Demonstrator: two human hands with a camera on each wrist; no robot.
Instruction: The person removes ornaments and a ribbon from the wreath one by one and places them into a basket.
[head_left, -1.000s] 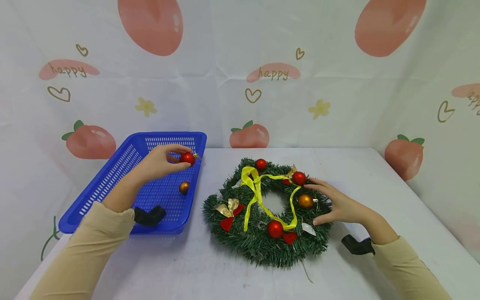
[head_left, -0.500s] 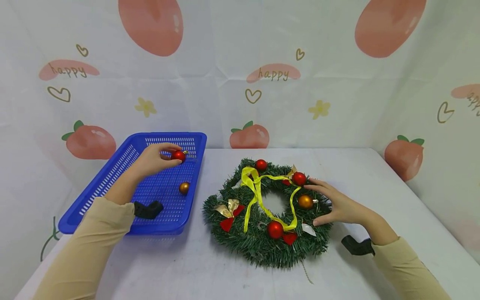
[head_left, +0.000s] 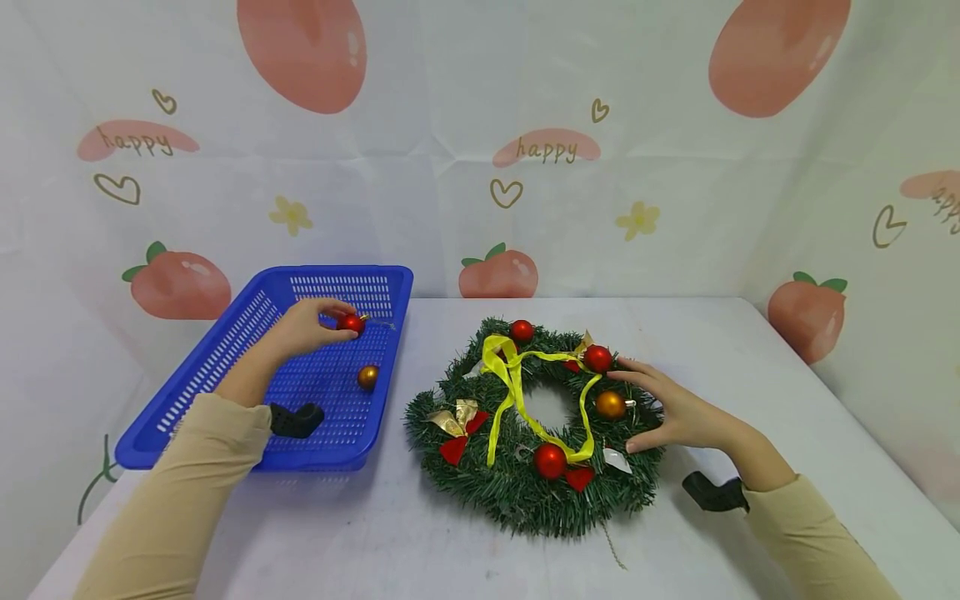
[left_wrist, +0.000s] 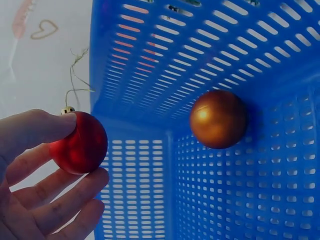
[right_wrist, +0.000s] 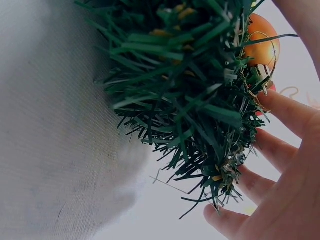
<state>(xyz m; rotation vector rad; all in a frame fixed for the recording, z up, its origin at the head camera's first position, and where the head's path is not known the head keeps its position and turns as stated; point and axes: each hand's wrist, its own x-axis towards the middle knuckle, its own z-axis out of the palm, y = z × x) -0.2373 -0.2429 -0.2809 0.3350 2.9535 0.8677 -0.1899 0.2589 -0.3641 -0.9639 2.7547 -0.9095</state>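
Note:
Between the thumb and fingers of my left hand [head_left: 302, 327] is a red bauble [head_left: 351, 324], held inside the blue basket [head_left: 397, 350]. In the left wrist view a gold loop of thread sticks up from the red bauble's cap. A golden-orange bauble [left_wrist: 218, 119] lies in the basket, apart from the hand. My right hand [head_left: 686, 410] rests with spread fingers on the right side of a green tinsel wreath [head_left: 480, 475]. Yellow ribbon [head_left: 510, 375], red baubles [head_left: 551, 460], an orange bauble [head_left: 611, 404] and gold-and-red bows [head_left: 459, 425] are on the wreath.
The basket stands left of the wreath on a white-covered table [head_left: 420, 550]. A printed white cloth [head_left: 435, 108] hangs behind and along the right. Black wrist devices [head_left: 715, 492] sit on both wrists.
My left hand has moved left with the red bauble, from near the basket's right rim to further inside, and sunk slightly. The right hand and wreath stay put.

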